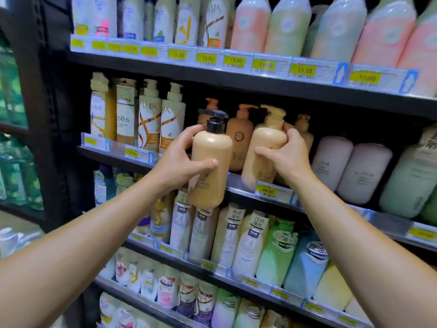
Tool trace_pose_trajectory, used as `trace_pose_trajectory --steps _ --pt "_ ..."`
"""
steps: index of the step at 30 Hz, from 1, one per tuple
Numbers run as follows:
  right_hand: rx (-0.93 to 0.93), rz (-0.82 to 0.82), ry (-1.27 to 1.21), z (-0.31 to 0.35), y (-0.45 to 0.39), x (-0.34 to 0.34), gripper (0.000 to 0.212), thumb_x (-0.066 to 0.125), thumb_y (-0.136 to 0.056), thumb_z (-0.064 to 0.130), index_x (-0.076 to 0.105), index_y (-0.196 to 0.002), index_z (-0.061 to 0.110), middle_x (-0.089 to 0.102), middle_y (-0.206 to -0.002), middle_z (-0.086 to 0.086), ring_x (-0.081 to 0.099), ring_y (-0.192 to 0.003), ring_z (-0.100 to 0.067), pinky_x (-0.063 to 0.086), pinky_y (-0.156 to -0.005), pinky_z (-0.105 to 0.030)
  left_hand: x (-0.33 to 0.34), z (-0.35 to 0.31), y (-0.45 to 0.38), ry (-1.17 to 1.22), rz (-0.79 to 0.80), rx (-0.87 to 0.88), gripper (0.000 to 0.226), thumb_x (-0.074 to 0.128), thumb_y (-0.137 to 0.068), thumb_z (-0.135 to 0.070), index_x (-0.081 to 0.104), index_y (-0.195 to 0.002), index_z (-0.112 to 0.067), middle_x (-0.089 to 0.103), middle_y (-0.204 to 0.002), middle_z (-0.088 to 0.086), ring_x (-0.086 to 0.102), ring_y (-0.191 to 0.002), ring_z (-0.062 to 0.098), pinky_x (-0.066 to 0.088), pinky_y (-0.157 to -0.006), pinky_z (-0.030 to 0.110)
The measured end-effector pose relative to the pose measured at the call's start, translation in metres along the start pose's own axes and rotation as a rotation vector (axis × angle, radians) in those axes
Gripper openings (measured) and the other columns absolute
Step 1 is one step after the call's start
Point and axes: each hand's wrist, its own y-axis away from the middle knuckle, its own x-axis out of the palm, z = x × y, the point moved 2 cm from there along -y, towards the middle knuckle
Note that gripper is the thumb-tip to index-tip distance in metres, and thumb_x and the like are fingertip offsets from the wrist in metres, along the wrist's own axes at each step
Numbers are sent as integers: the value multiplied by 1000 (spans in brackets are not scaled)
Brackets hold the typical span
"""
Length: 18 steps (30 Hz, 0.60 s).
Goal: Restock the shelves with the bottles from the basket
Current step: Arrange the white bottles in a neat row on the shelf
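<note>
Both hands grip tan plastic pump bottles: left hand [179, 159] one [210, 166], right hand [287, 155] another [263, 152]; seat each upright behind the shelf lip [241, 183].

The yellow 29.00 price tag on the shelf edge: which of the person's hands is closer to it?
Right. The right hand, gripping a tan bottle, is just above the 29.00 price tag. The left hand holds the black-pump bottle farther off, to the tag's left.
</note>
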Motion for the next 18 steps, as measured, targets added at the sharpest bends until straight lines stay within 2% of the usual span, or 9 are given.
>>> trace_pose_trajectory --steps 3,5,8,12,14,18 --pt "119 7 22 -2 -7 4 64 89 -62 39 46 -109 27 63 -108 -1 62 -98 -19 50 -79 -30 -3 9 -8 1 10 21 82 84 -75 -30 39 -144 -33 54 -122 -19 53 -107 -14 49 -75 10" --pt "143 13 103 -3 -5 8 61 85 -66 46 47 -108 22 62 -111 -5 59 -103 -22 50 -81 -35 -5 14 -12 1 27 30 80 83 -78 -27 38 -144 -32 54 -122 -19 52 -106 -15 49 -74 8" --pt "188 49 165 -2 2 10 66 78 -69 53 44 -110 15 57 -114 -7 55 -107 -24 49 -82 -39 -5 20 -16 42 68 39 79 83 -78 -26 40 -145 -25 57 -125 -8 57 -109 -4 51 -79 14" --pt "257 168 120 -4 13 -1 60 80 -74 37 40 -112 14 55 -109 -3 58 -92 -11 45 -63 -27 -4 26 -19 79 104 55 81 83 -78 -22 40 -146 -23 57 -125 -11 55 -105 -12 50 -75 9" --pt "223 163 168 -4 18 -3 57 80 -77 30 39 -111 12 55 -107 -3 57 -89 -8 44 -62 -24 -3 29 -19 82 124 60 80 83 -78 -22 39 -145 -25 55 -124 -13 55 -103 -14 49 -73 7" --pt "204 124 200 2 25 -2 58 79 -78 31 38 -113 9 57 -102 -4 61 -81 -10 50 -62 -26 1 31 -19 105 154 70 77 84 -77 -22 41 -140 -31 56 -122 -13 55 -102 -14 49 -72 7"
